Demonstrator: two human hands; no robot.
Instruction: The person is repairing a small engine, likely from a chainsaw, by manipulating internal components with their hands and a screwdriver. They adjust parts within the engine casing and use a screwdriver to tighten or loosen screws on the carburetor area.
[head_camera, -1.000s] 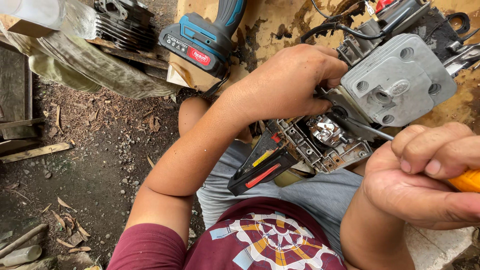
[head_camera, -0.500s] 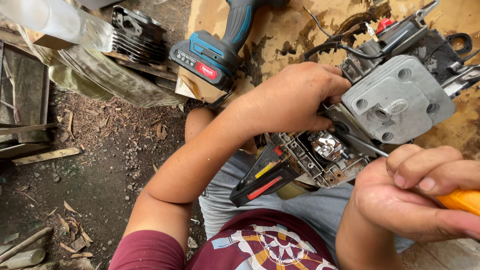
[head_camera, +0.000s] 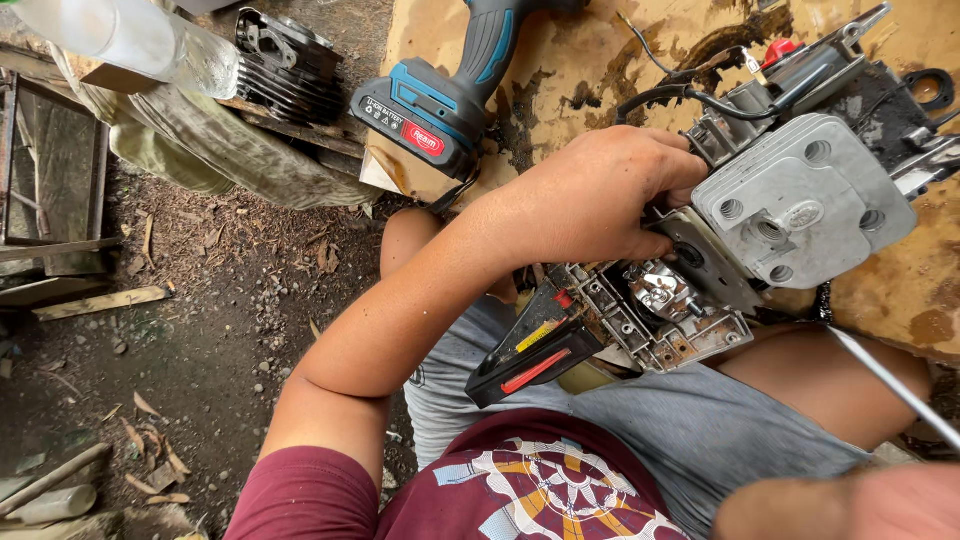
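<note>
Left hand (head_camera: 590, 195) clasps the engine (head_camera: 790, 210); right hand's (head_camera: 860, 510) grip seems hidden.

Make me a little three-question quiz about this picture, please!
1. True or false: the left hand rests on the grey metal engine block.
2. Which lies nearest the blue and black cordless drill? A. black finned metal cylinder B. thin silver metal rod C. grey shorts
3. Fill in: the floor is covered in dirt and wood ____.

Key: 1 true; 2 A; 3 chips.
</note>
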